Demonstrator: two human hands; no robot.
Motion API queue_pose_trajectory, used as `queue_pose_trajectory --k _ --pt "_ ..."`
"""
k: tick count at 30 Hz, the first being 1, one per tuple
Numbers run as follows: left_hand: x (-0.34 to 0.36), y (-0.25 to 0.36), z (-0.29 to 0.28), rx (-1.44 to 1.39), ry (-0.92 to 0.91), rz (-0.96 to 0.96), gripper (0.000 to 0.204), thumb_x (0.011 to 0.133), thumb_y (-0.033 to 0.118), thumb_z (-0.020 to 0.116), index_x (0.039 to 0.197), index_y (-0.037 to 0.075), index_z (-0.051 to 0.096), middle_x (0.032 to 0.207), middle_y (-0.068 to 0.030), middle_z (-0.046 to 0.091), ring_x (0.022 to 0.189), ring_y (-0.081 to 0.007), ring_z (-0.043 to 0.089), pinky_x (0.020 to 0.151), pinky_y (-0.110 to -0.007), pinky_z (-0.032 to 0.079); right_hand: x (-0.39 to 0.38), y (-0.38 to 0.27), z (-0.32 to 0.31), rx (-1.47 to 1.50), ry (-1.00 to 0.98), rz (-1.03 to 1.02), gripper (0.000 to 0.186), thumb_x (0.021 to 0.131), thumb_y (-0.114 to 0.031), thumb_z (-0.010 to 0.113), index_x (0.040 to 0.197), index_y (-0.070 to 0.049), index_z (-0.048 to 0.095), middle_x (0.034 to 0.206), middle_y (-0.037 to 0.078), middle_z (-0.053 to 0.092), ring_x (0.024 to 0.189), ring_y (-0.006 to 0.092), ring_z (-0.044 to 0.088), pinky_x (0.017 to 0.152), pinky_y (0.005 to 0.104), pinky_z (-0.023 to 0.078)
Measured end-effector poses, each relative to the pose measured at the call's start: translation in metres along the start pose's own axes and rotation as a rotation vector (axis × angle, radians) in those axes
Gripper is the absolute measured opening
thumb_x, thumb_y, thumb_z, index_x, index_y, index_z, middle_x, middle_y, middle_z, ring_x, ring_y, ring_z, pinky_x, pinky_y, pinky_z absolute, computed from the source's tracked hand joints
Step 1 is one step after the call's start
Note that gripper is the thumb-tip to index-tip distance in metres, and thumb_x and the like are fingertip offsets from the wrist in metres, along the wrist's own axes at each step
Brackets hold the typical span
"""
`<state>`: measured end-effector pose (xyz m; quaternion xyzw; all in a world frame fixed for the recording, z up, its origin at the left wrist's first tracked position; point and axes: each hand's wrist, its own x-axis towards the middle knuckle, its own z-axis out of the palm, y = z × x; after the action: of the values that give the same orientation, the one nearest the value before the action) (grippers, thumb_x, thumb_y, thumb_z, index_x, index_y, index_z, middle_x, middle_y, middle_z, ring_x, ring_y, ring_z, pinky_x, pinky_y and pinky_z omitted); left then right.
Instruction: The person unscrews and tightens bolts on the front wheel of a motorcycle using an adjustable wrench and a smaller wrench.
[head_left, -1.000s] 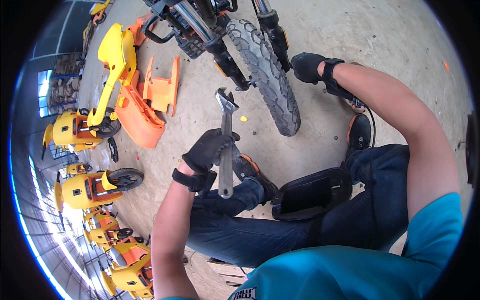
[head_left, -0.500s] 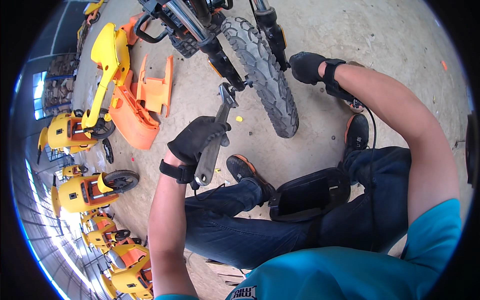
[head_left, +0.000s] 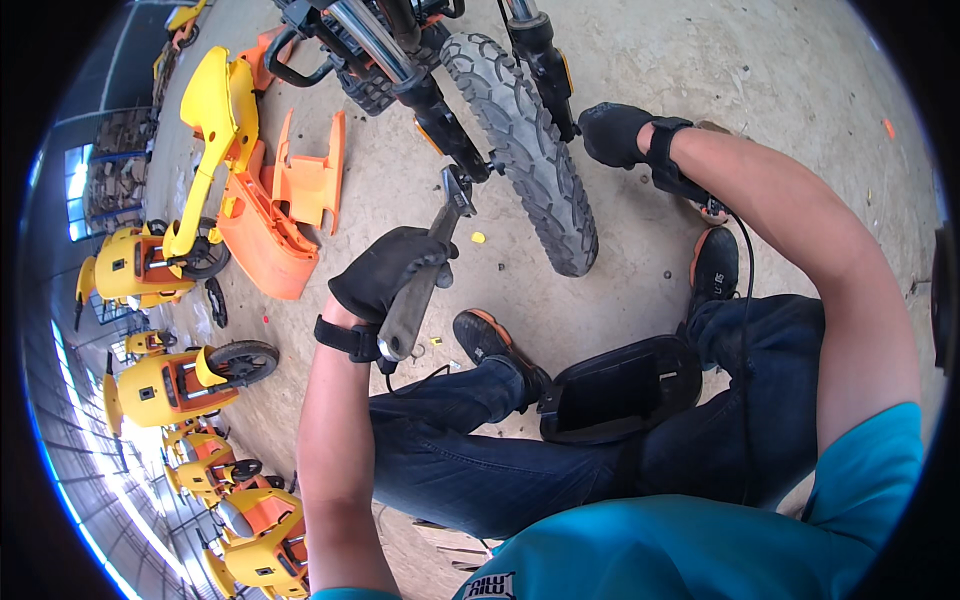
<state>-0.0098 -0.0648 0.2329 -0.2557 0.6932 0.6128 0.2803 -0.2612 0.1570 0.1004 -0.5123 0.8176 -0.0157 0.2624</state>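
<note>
My left hand, in a black glove, grips the handle of an adjustable wrench. The wrench's jaws are at the axle end beside the foot of the left fork leg; whether they grip a nut I cannot tell. Between the fork legs stands a front wheel with a knobbly tyre. At the foot of the right fork leg, my gloved right hand is closed by the axle's other end. What its fingers hold, if anything, is hidden.
Orange body panels and a yellow panel lie to the left. Several yellow scooters stand farther left. A black open case lies between my legs. A yellow bit and small dark parts dot the concrete floor.
My left hand and the wrench handle have swung slightly left and up, while the jaws stay by the axle. My right hand has hardly moved.
</note>
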Motion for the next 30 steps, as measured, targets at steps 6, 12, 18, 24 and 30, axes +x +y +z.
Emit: queue_pose_trajectory --k 6,12,18,24,30 --pt "-0.009 0.016 -0.002 -0.026 0.092 -0.152 0.026 0.092 0.023 0.053 0.096 0.002 0.066 0.078 -0.0036 0.064 0.066 -0.0108 0.058 0.059 -0.024 0.046 0.001 0.003 0.003 -0.092 0.013 -0.048 0.016 0.068 -0.005 0.064 0.079 0.006 0.069 0.079 0.018 0.068 0.074 0.03 0.068 0.066 0.0384 0.054" --pt "-0.004 0.019 0.009 0.03 0.115 -0.13 0.028 0.09 0.025 0.053 0.1 0.003 0.065 0.067 0.0035 0.058 0.051 -0.005 0.047 0.044 -0.02 0.034 -0.002 -0.001 -0.002 0.076 -0.005 0.072 0.016 0.07 -0.005 0.063 0.08 0.006 0.068 0.079 0.019 0.068 0.074 0.0303 0.068 0.066 0.0385 0.054" --pt "0.017 -0.015 0.012 0.023 0.086 0.017 0.023 0.087 0.017 0.057 0.097 -0.002 0.064 0.079 -0.0074 0.064 0.07 -0.0138 0.06 0.064 -0.026 0.047 0.0 -0.001 -0.001 0.051 0.006 0.038 0.016 0.07 -0.003 0.06 0.08 0.007 0.068 0.078 0.02 0.068 0.074 0.0312 0.068 0.065 0.0394 0.054" --pt "0.02 -0.011 0.025 0.063 0.08 -0.036 0.02 0.087 0.019 0.056 0.088 -0.001 0.061 0.078 -0.0088 0.063 0.072 -0.0169 0.062 0.068 -0.03 0.047 -0.004 -0.005 -0.007 0.076 -0.007 0.064 0.017 0.07 -0.004 0.061 0.08 0.007 0.068 0.078 0.021 0.068 0.074 0.0319 0.068 0.065 0.04 0.054" --pt "0.025 -0.016 0.058 0.105 0.114 -0.079 0.022 0.088 0.023 0.054 0.09 0.001 0.054 0.074 -0.0077 0.061 0.069 -0.0154 0.059 0.066 -0.03 0.045 0.004 0.006 0.009 -0.077 0.02 -0.063 0.015 0.074 -0.007 0.056 0.082 0.004 0.063 0.075 0.021 0.066 0.073 0.0328 0.067 0.064 0.0407 0.052"
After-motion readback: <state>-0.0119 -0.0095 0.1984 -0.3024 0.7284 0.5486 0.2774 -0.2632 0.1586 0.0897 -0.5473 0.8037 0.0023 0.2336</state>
